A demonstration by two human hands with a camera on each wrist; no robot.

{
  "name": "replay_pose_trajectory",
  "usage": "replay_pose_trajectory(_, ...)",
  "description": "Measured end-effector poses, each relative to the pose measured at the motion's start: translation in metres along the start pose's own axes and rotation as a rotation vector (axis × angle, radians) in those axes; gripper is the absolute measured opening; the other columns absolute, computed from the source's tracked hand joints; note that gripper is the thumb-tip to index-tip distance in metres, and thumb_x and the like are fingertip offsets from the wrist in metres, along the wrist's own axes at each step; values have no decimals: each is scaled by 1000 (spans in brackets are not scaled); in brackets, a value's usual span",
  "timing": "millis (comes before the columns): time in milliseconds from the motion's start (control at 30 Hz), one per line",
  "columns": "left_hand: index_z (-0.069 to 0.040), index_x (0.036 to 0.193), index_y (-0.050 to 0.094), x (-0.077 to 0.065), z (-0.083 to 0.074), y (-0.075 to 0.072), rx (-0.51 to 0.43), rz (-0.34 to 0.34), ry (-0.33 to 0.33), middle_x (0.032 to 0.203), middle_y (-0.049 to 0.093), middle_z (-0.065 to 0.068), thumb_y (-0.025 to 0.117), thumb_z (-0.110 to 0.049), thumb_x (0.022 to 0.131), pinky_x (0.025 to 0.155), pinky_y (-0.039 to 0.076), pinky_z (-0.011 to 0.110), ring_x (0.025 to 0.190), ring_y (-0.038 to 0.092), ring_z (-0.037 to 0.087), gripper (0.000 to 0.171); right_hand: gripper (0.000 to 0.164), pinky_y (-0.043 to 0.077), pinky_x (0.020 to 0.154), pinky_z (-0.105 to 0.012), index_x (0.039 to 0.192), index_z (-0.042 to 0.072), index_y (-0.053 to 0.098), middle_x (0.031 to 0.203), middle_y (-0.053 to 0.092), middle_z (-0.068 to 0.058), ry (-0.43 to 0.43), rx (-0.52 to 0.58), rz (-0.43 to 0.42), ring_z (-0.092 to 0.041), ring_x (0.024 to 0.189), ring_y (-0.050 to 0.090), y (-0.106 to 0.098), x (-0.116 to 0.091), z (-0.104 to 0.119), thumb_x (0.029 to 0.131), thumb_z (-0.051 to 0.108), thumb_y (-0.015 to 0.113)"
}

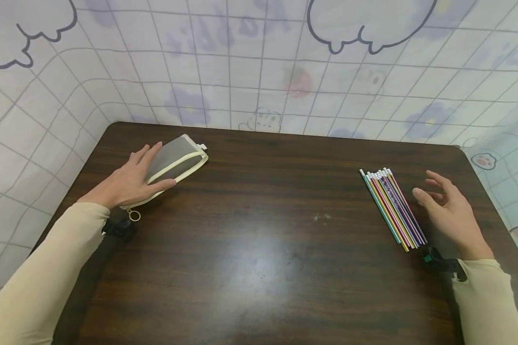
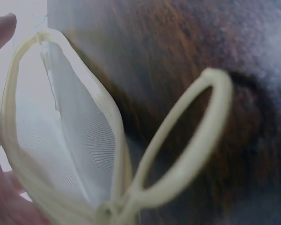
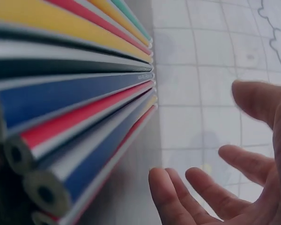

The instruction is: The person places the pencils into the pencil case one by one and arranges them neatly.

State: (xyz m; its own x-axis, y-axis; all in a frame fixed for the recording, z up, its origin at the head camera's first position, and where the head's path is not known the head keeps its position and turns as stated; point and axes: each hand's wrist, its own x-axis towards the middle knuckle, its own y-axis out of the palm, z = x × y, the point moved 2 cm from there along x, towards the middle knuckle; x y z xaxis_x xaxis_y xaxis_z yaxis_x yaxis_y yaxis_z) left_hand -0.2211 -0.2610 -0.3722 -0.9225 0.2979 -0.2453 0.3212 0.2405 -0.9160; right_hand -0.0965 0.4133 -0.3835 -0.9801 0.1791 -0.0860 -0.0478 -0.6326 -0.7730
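Observation:
At the table's left lies a grey mesh pencil case (image 1: 168, 158) with cream zip edging. In the left wrist view its zip gapes, showing the inside (image 2: 84, 126), and a cream ring pull (image 2: 192, 150) sticks out at the near end. My left hand (image 1: 131, 181) rests on the case, fingers extended over its far side and thumb along the zip edge. Toward the right, a bundle of several striped pencils (image 1: 393, 208) lies side by side, white ends away from me. My right hand (image 1: 455, 218) hovers just right of them, fingers loosely bent, touching nothing.
The dark wooden table (image 1: 259, 206) stretches between the case and the pencils. A white patterned sheet (image 1: 259, 62) with a grid print rises behind the table and along both sides. Black wrist straps (image 1: 442, 263) sit over cream sleeves.

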Motion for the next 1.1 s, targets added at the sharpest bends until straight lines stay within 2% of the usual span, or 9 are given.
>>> replay_pose_trajectory(67,-29,167,-10,1,1,-1,4,10,-7,174,-4,25,52,-75,93,113,16,84,153,5,65,108,75,38,69,-8,167,27,18,166,31,-27,15,8,-3,-55,140,44,1,1,-3,105,49,52)
replay_pose_trajectory(200,-28,167,-11,3,4,-2,1,30,-18,174,-5,27,51,-76,93,111,10,87,153,2,65,108,74,40,68,-6,166,22,24,163,38,-28,24,-3,-9,-50,133,51,3,2,-7,104,49,54)
replay_pose_trajectory(300,-27,167,-10,4,5,-2,-5,38,-16,173,-4,28,51,-74,94,112,14,86,153,7,65,107,74,40,68,-7,165,18,27,160,42,-29,29,-20,-13,-47,129,54,5,3,-9,104,49,55)
replay_pose_trajectory(400,-26,168,-8,5,5,-2,-3,46,-9,173,0,29,50,-74,94,111,23,83,152,17,64,105,73,40,69,-8,164,17,30,157,46,-28,37,-24,-22,-16,116,64,7,3,-11,103,48,57)
replay_pose_trajectory(500,-27,168,-8,6,2,-2,6,55,-2,173,4,29,47,-75,95,109,29,81,149,25,63,103,71,40,71,-8,163,17,33,155,49,-28,36,-21,-31,18,97,48,8,2,-14,103,46,59)
replay_pose_trajectory(567,-28,167,-9,7,-1,-2,13,69,-4,173,4,29,44,-76,95,109,29,82,149,25,64,102,70,39,71,-6,162,15,35,153,50,-29,28,-14,-32,27,92,40,8,2,-15,103,43,60)
replay_pose_trajectory(800,-30,167,-8,9,-8,-3,11,112,-13,174,-2,27,42,-78,95,110,23,85,153,11,65,101,66,40,70,-4,158,12,41,148,55,-29,3,-21,-29,30,88,42,9,3,-14,101,36,65)
replay_pose_trajectory(900,-32,167,-6,12,-7,-1,5,110,26,174,-5,25,46,-73,97,111,13,86,155,1,63,97,65,40,70,-4,157,12,43,146,56,-28,-2,-30,-26,30,87,43,10,4,-12,101,34,67)
replay_pose_trajectory(1100,-39,167,-1,16,-7,5,6,95,122,176,-4,17,51,-62,100,112,4,86,158,-1,57,88,57,41,69,-4,152,9,50,140,61,-26,7,-45,-23,29,85,44,12,4,-14,101,28,66)
